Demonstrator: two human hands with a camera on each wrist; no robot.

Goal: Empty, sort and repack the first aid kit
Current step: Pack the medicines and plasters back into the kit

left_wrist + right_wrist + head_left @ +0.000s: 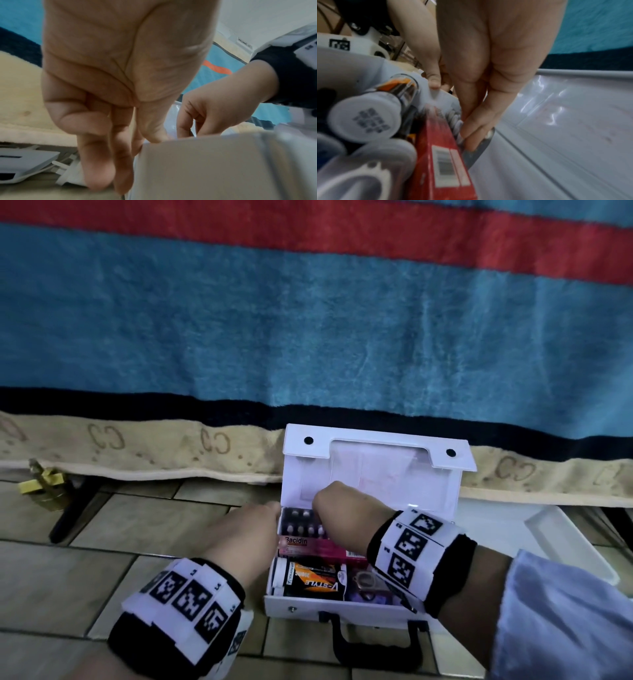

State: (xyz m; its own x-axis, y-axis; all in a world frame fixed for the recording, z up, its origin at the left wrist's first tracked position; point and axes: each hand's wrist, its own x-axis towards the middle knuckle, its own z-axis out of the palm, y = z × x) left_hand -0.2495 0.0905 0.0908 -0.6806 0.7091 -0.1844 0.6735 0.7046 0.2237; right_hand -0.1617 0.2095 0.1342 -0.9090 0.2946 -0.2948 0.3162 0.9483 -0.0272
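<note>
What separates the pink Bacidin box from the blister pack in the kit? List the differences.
1. The Bacidin box is a pink carton with printed lettering; the blister pack is a dark sheet studded with pale pills.
2. The box lies untouched; the right hand pinches the blister pack's edge.
3. The blister pack sits at the back by the open lid; the box lies just in front of it.

Both are inside the white kit.

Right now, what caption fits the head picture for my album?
Right hand reaches for pills in the open first aid kit.
</note>
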